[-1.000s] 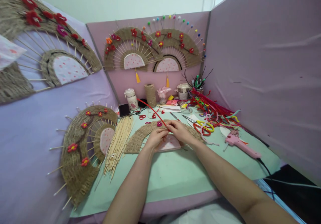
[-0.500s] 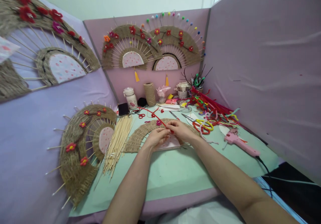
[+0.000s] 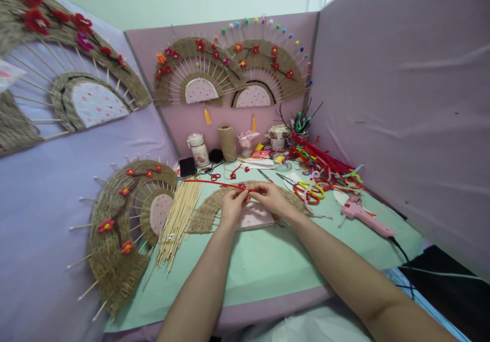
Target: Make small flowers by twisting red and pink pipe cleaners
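Observation:
A red pipe cleaner [image 3: 209,182] stretches out to the left from between my two hands. My left hand [image 3: 234,206] pinches it with closed fingers, just beside my right hand [image 3: 268,199], whose fingertips also close on its near end. Both hands are above a half-round fan [image 3: 209,209] of wound twine, which lies on the table with a spotted pale centre partly covered by my fingers. A small magenta flower [image 3: 241,185] sits at the fan's top edge, behind my fingertips.
Scissors [image 3: 306,189] and a pink glue gun [image 3: 367,219] lie to the right, near a heap of coloured pipe cleaners [image 3: 325,161]. Thin sticks [image 3: 178,224] and another twine fan [image 3: 111,245] are at the left. A twine spool [image 3: 228,144] and a white bottle [image 3: 198,149] stand behind.
The red pipe cleaner has swung down from a steep slant to lie nearly level, pointing left. My hands have drawn together slightly, the left one turning upward.

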A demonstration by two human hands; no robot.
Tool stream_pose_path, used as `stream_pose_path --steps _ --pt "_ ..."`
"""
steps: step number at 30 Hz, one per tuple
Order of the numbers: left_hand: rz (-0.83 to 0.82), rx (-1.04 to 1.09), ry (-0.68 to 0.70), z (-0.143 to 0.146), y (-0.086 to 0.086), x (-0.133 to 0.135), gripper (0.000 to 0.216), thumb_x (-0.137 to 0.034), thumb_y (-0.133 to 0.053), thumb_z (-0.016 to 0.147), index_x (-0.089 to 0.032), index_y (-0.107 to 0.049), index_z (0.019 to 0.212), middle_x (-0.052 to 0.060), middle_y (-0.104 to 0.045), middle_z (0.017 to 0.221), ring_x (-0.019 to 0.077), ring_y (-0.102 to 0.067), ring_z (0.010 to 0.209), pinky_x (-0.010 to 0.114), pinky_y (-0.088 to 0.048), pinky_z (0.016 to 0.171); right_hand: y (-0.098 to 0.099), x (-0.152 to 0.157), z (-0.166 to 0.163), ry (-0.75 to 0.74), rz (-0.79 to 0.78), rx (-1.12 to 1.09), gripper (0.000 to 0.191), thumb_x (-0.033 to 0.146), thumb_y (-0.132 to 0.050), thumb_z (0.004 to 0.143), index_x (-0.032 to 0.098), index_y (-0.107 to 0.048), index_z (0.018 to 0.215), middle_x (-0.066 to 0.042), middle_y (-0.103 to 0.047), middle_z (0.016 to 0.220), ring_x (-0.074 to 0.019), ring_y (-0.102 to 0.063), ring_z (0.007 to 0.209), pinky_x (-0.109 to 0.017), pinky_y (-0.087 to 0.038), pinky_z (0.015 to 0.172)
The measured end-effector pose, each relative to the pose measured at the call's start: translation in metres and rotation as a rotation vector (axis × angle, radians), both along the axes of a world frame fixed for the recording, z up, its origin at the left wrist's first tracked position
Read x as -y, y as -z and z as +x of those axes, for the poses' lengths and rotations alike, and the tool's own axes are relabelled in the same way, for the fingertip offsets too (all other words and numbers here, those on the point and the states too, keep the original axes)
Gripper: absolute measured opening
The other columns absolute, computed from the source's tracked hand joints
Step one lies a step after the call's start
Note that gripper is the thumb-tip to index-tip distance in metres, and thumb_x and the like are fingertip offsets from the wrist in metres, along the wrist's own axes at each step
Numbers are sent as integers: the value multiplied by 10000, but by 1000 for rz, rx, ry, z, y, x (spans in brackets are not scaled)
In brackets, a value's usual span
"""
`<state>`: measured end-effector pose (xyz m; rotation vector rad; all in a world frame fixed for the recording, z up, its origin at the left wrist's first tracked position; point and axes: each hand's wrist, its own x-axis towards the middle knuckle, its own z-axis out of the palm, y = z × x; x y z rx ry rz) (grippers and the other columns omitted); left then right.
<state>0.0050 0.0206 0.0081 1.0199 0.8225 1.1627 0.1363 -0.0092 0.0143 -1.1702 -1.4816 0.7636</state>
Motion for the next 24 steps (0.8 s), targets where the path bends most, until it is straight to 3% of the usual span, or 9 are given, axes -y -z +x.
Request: stream_pose_path --steps 3,9,14,18,20,24 --pt "-14 -2 22 -1 -1 0 365 -397 -758 516 -118 -602 692 10 -589 652 79 -508 589 213 -407 595 -1 1 0 20 -1 -4 244 369 -546 764 148 -647 776 -34 -645 765 -137 -551 698 -259 -425 665" --pt "-23 -30 115 -5 -7 3 320 -403 -717 580 -137 -576 688 -17 -526 615 61 -447 534 189 -338 510 -7 4 5 -57 -32 -86 284 350 -480 814 162 -631 963 -44 -632 870 -126 -540 719 -245 -436 632" --pt "64 22 316 -6 -20 13 234 -353 -637 680 -157 -515 643 -40 -424 545 59 -369 497 197 -307 489 -12 9 5 -112 228 21 241 312 -495 843 232 -630 1027 -57 -555 1045 -161 -511 990 -319 -397 875" --pt "-14 102 448 -10 -30 17 259 -347 -634 682 -157 -467 626 -57 -343 520 49 -314 461 196 -266 454 -16 13 5 21 361 176 181 345 -522 839 230 -658 874 -60 -540 1042 -187 -467 1047 -358 -333 937" --pt "-37 141 407 -12 -31 15 232 -342 -628 686 -150 -499 662 -33 -418 564 54 -376 492 193 -298 469 -17 16 4 92 379 225 174 351 -530 835 228 -651 815 -53 -586 949 -193 -486 974 -365 -335 908" --pt "53 120 143 -11 -25 10 224 -245 -625 658 -164 -602 866 50 -608 881 119 -547 771 208 -411 619 -19 19 2 185 352 220 181 347 -510 846 231 -648 836 -47 -635 811 -204 -503 858 -358 -363 821"
